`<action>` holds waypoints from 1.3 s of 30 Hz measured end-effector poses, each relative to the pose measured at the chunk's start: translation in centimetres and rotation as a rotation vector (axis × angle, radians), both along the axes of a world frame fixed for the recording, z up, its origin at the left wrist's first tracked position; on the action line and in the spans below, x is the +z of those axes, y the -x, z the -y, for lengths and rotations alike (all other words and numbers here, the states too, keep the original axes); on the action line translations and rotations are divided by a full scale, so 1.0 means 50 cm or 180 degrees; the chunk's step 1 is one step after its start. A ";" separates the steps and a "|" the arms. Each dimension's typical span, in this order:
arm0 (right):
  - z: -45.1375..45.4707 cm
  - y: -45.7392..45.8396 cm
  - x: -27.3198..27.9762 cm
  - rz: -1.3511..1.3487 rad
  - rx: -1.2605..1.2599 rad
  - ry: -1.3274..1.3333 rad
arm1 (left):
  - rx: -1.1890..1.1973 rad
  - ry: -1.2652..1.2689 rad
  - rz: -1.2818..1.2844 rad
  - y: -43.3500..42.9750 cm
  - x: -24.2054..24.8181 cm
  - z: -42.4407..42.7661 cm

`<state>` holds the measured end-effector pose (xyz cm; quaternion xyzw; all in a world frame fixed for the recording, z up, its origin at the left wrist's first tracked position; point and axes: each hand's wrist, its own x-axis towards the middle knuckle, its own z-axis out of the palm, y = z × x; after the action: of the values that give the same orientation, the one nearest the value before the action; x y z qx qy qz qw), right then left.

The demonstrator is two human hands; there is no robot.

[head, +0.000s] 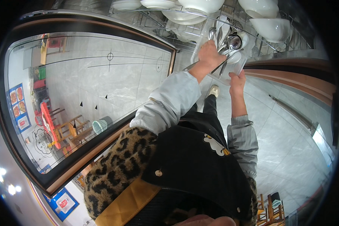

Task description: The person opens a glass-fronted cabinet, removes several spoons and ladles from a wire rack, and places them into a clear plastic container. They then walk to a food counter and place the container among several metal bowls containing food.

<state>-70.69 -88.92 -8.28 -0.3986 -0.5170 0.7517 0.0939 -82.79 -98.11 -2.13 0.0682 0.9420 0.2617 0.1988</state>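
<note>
My right hand (pixel 237 80) grips the near edge of a clear plastic bin (pixel 223 78) in front of the cabinet racks. Metal ladles, spoons and other utensils fill the bin; a shiny steel ladle (pixel 234 41) and a white spoon (pixel 234 58) show on top. My left hand (pixel 211 53) reaches in over the bin's left side, its fingers among the utensil handles; whether they are closed on one is hidden. Long thin handles stick out beneath that hand towards me.
Wire racks hold white bowls (pixel 271 29) and plates (pixel 158 4) above and around the bin. A framed glass door (pixel 169 63) stands at the left, another door edge (pixel 293 82) at the right. Wooden chairs (pixel 271 209) stand at the lower right on the tiled floor.
</note>
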 end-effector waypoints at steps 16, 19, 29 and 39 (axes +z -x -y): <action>0.005 0.009 -0.001 -0.0251 0.0049 -0.0140 | -0.0648 -0.0036 -0.0714 -0.080 -0.022 -0.053; 0.001 0.004 -0.007 -0.0225 0.0019 0.0016 | -0.0705 -0.0073 -0.0714 -0.093 -0.020 -0.071; -0.019 -0.001 0.001 -0.0383 0.0463 -0.0012 | -0.0275 -0.0716 -0.0941 -0.090 -0.029 -0.055; -0.017 -0.004 0.004 -0.0193 0.0388 -0.0176 | 0.0093 -0.0896 -0.0442 -0.015 -0.022 -0.037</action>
<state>-70.49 -88.05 -8.10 -0.3408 -0.5578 0.7532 0.0744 -82.06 -96.23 -3.22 0.0996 0.9084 0.3886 0.1179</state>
